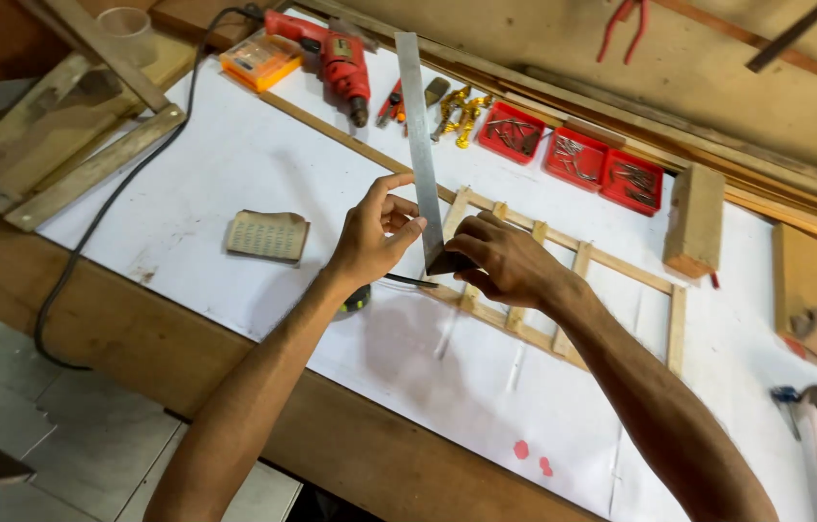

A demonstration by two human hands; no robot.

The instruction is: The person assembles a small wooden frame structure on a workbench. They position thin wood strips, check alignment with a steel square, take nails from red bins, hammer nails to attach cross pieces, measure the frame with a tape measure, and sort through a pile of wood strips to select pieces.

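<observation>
Three red plastic trays, upper centre: small metal nails. Orange plastic case, upper left: contents unclear. Left hand: fingers pinched on long steel try-square blade, frame centre. Right hand: closed over its dark stock, on slatted pale wooden frame. White tabletop: open room left of the hands.

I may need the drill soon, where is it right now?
In the head view, the red power drill lies at the far edge of the white worktop, left of the steel square's blade, between the orange bit case and the red-handled pliers.
</observation>
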